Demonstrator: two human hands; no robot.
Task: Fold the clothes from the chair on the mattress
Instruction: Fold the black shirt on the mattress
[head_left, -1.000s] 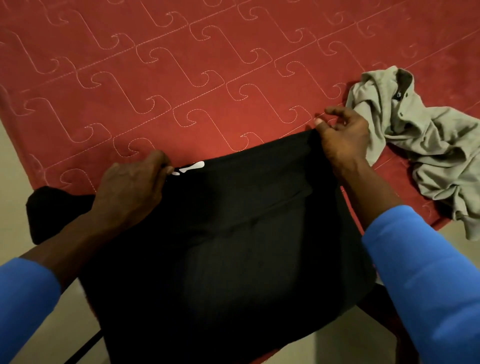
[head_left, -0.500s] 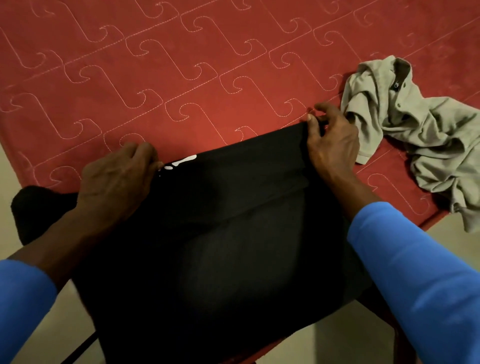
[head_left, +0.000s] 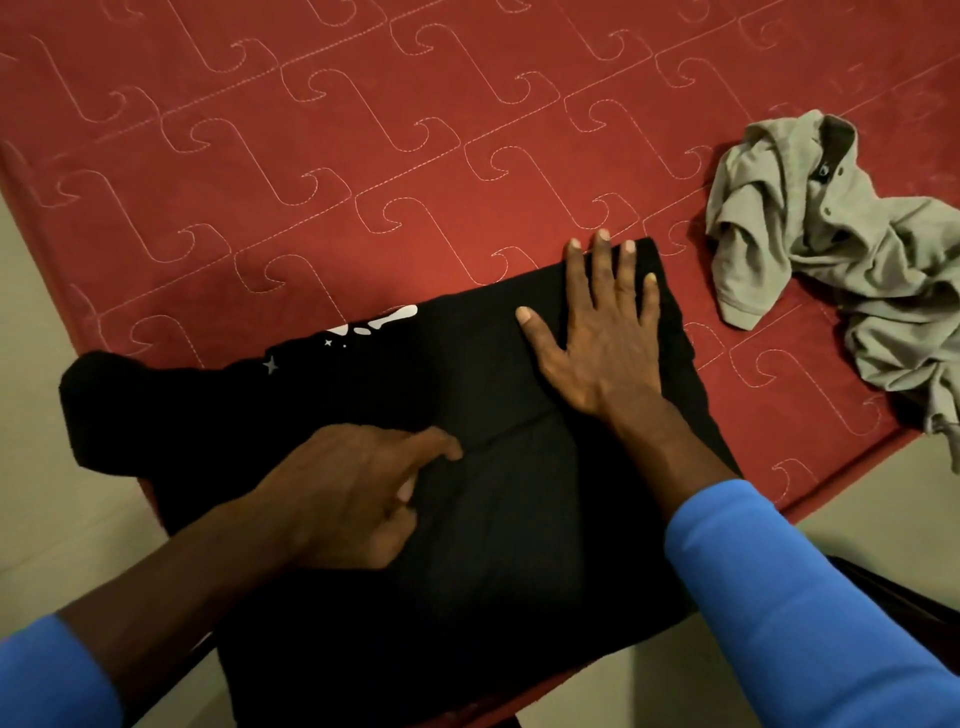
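— Though the left grip (head_left: 332, 493) sits half-curled at seven o'clock, does it pinch the black garment (head_left: 467, 545)?
— Unclear; perhaps it traces the crease. The garment drapes the mattress (head_left: 363, 156) edge; the right grip (head_left: 597, 338), splayed flat at one o'clock, pins the fold.

No word, number or brand is showing clearly enough to read. A white print (head_left: 387, 323) is showing on the black folded fabric garment (head_left: 519, 545), near its far left edge. It is made of pale blobs with a few small star shapes beside them, is partly cut off by the fold, and is forming no letters that can be made out. A small dark tag (head_left: 823, 171) is sitting inside the collar of the crumpled grey buttoned polo shirt (head_left: 841, 260), too small and blurred to read. The red quilted mattress (head_left: 363, 130) is carrying only pale stitched hook-shaped curls, not writing.
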